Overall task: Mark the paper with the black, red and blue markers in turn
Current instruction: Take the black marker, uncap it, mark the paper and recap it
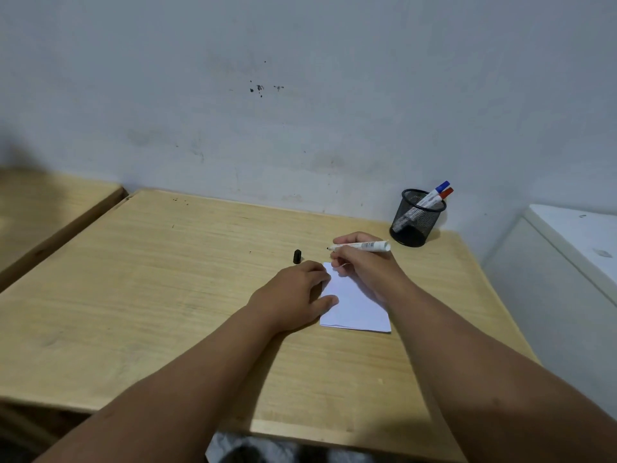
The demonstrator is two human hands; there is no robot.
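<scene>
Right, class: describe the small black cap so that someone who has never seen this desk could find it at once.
Start at the wooden desk against the pale wall, then find the white paper held down by the left hand. Just beyond that hand's fingertips lies the black cap, alone on bare wood. It is the only loose dark piece there, shorter than the uncapped marker in the right hand.

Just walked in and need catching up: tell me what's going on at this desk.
A person sits at a wooden desk. The right hand holds an uncapped black marker above the paper, which the left hand pins down. The black cap lies nearby. The blue marker and red marker wait in the mesh cup.
</scene>
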